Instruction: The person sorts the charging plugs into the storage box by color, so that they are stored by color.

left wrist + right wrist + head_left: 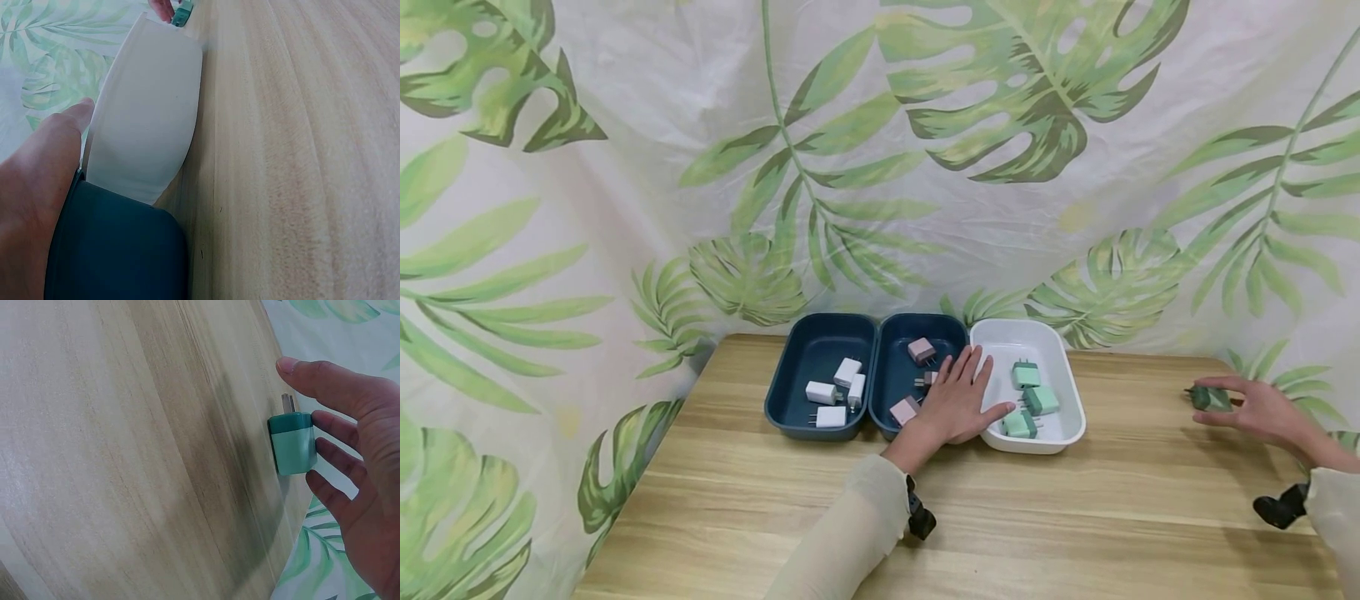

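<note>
My left hand lies with fingers spread over the right side of the middle dark blue tray; its thumb reaches over the white tray. Pink charger plugs lie in the middle tray, some partly hidden by that hand. The white tray holds mint-green plugs. At the table's right side, my right hand is around a green charger plug. In the right wrist view its fingertips are at the plug's side, while the thumb stands apart beyond the prongs.
Another dark blue tray on the left holds several white charger plugs. The three trays stand side by side at the back of the wooden table. A leaf-patterned cloth hangs behind them.
</note>
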The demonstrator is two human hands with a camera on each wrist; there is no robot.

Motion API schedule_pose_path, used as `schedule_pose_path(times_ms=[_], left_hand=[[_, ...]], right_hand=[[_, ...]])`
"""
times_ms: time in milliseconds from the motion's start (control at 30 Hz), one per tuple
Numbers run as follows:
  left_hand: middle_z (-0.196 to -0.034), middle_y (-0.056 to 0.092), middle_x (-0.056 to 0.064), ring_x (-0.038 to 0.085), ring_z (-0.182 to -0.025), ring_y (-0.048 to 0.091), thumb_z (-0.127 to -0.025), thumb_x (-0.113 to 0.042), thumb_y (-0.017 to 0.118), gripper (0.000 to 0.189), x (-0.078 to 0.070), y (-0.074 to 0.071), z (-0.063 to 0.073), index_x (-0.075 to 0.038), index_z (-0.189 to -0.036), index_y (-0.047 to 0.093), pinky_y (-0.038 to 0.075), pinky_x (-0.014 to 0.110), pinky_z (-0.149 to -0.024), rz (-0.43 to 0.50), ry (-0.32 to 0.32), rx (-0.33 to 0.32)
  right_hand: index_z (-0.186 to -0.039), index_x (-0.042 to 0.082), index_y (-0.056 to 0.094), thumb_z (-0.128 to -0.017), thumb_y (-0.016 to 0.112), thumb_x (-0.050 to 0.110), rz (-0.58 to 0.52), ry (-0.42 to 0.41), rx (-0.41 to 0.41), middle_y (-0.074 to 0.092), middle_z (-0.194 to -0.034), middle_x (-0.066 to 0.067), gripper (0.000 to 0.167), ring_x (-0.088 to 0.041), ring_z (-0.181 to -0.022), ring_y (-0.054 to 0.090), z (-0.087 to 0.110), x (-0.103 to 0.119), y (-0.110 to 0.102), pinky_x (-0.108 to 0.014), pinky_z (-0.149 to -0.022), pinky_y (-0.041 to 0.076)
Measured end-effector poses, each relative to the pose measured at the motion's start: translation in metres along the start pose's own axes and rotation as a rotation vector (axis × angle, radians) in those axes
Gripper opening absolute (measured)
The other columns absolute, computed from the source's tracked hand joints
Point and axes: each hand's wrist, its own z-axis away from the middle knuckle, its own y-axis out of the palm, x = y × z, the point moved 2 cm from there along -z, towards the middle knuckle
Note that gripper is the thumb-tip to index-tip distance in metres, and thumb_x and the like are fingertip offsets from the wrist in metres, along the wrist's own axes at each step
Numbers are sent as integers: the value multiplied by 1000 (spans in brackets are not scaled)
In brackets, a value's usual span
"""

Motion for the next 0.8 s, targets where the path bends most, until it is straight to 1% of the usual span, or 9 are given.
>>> schedule_pose_path(times_ms=[167, 267, 367, 467, 600, 633, 667, 733, 800], left_hand=[[-180, 3, 6, 22, -165, -6, -104, -77, 29, 91, 0, 0, -1, -18, -172, 13, 3, 47, -133, 3, -1, 6], [-180, 2, 6, 21, -165, -7, -104, -77, 29, 92, 0, 1, -1, -18, -172, 12, 3, 47, -133, 5, -2, 5], [-180, 3, 7, 21, -165, -7, -104, -77, 29, 92, 1, 1, -1, -17, -172, 14, 4, 47, -133, 3, -2, 2], [-180, 2, 7, 21, -165, -8, -104, -77, 28, 92, 1, 2, -1, -17, -172, 14, 4, 48, -133, -4, -7, 6], [-180, 2, 7, 22, -165, -8, -104, -77, 27, 92, 1, 2, -1, -16, -172, 13, 4, 48, -133, -3, -8, 8], [-180, 2, 7, 22, -165, -7, -104, -77, 28, 92, 1, 2, -1, -16, -172, 13, 5, 48, -133, -1, -7, 6], [-180, 2, 7, 22, -165, -7, -104, -77, 28, 92, 1, 2, -2, -16, -172, 13, 5, 48, -133, 0, -7, 6], [-180, 2, 7, 23, -165, -6, -104, -77, 28, 92, 0, 1, -1, -17, -172, 12, 4, 48, -133, 2, -4, 8], [-180, 1, 6, 22, -165, -7, -104, -77, 28, 92, 0, 0, -1, -18, -172, 10, 3, 48, -133, 2, -6, 13]], right_hand=[[-139, -9, 60, -90, 85, 38, 21, 27, -13, 47, -142, -47, 72, -67, -109, 61, 1, 3, 1, -69, -82, 55], [-137, -8, 62, -88, 87, 36, 21, 8, -27, 53, -139, -45, 70, -62, -102, 66, 3, 4, 1, -64, -79, 57], [-134, -7, 65, -87, 89, 33, 17, -24, -46, 59, -134, -42, 66, -56, -97, 70, 4, 4, 2, -53, -74, 58], [-132, -5, 67, -86, 90, 31, 16, -47, -60, 64, -130, -38, 63, -51, -94, 72, 4, 4, 4, -40, -70, 56], [-131, -4, 69, -86, 90, 30, 1, -59, -67, 67, -127, -35, 60, -47, -98, 72, 6, 7, 7, -28, -71, 55], [-131, -3, 70, -86, 90, 29, -6, -62, -70, 67, -126, -35, 59, -44, -99, 72, 6, 8, 7, -26, -71, 56], [-131, -3, 70, -86, 90, 28, -11, -69, -71, 68, -126, -34, 59, -35, -101, 73, 7, 8, 7, -25, -71, 56], [-129, -3, 71, -84, 91, 27, -14, -84, -85, 69, -123, -32, 58, -13, -100, 69, 8, 9, 8, -23, -71, 56], [-128, -2, 72, -83, 92, 25, -17, -96, -100, 71, -121, -30, 57, 7, -98, 60, 9, 10, 9, -23, -70, 56]])
